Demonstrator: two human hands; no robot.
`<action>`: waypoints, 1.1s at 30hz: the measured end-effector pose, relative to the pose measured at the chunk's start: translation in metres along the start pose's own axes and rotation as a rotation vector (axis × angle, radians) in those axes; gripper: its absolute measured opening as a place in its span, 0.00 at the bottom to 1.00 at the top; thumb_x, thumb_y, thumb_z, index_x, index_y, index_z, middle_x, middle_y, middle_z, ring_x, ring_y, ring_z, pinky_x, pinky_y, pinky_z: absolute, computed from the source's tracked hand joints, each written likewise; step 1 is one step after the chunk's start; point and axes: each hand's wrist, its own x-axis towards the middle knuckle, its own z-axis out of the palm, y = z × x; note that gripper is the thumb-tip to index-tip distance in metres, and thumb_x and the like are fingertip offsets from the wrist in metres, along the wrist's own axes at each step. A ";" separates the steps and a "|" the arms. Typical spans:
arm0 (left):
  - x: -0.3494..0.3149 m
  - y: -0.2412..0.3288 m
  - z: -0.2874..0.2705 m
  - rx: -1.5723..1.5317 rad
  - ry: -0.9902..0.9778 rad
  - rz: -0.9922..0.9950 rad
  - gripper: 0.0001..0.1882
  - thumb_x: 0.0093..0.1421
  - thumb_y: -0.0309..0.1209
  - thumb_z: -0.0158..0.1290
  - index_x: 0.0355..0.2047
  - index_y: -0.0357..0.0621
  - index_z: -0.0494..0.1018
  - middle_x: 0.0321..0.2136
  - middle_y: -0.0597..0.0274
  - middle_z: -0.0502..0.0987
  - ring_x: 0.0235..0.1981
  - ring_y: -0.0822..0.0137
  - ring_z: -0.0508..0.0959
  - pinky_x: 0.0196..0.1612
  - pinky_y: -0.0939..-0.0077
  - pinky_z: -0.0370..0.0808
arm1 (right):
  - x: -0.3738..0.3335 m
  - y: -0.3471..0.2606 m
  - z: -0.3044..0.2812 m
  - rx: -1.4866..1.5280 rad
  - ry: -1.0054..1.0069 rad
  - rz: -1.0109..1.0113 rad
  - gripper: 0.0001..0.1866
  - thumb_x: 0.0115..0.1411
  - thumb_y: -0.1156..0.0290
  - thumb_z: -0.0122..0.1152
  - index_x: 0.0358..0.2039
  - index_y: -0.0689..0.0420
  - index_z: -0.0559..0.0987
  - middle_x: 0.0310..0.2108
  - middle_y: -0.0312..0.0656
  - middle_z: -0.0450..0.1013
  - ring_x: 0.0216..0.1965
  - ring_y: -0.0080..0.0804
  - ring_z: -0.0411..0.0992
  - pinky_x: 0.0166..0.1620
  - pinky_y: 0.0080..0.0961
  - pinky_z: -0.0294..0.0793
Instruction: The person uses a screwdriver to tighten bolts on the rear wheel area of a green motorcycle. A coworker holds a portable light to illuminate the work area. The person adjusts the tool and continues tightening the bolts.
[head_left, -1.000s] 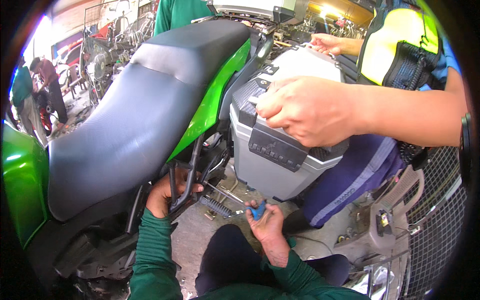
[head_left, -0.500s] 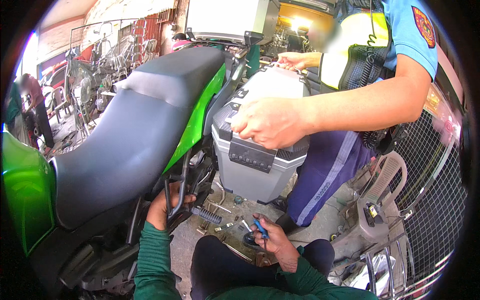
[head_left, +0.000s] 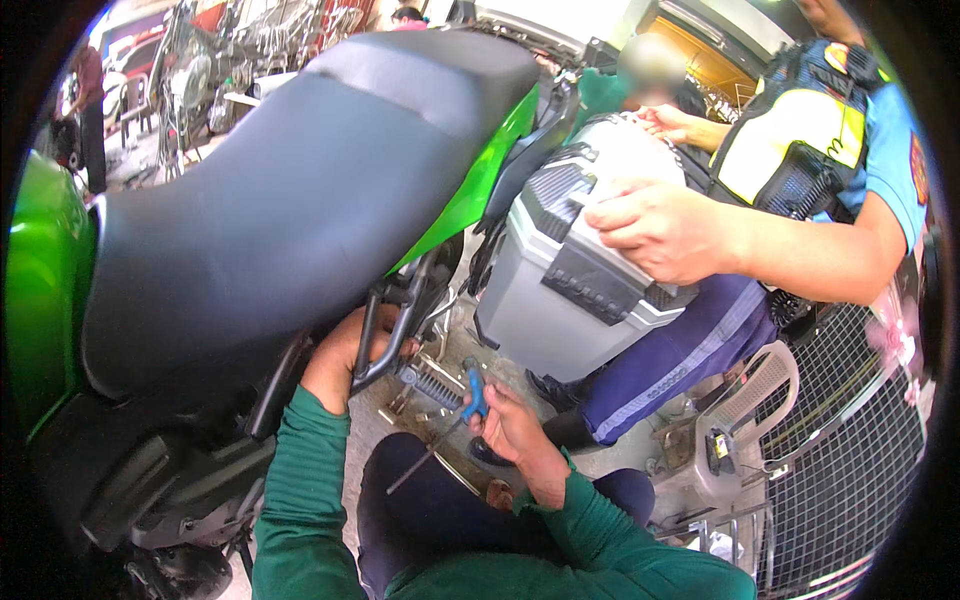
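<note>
My right hand [head_left: 510,425] is closed around the blue handle of a T-handle wrench [head_left: 475,388]; its thin metal shaft slants down toward my left knee. My left hand [head_left: 345,360] reaches in below the motorcycle seat [head_left: 270,220], behind a black tubular bracket [head_left: 400,335]. Its fingers are curled and partly hidden, so what they grip does not show. Below the bracket is a ribbed footpeg [head_left: 432,388]. To the right, another person's hands [head_left: 665,230] hold a silver-grey side case [head_left: 560,290] with black corners beside the green bike.
The standing person's leg [head_left: 680,350] and boot are close to my right. A beige plastic chair [head_left: 755,395] and a wire-mesh panel [head_left: 850,420] stand farther right. Metal parts lie on the concrete floor. Metal racks [head_left: 240,70] and people fill the background.
My right hand has turned the wrench so its shaft shows, pointing lower left. The view has shifted, and the case and person appear farther right. My left hand stays at the bracket.
</note>
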 end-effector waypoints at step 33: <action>0.001 0.009 -0.005 -0.042 -0.024 -0.016 0.30 0.49 0.40 0.75 0.48 0.35 0.80 0.39 0.47 0.84 0.39 0.56 0.83 0.47 0.58 0.80 | 0.098 -0.032 0.037 -0.272 0.284 0.373 0.09 0.77 0.58 0.49 0.46 0.47 0.74 0.22 0.27 0.65 0.19 0.17 0.59 0.19 0.20 0.58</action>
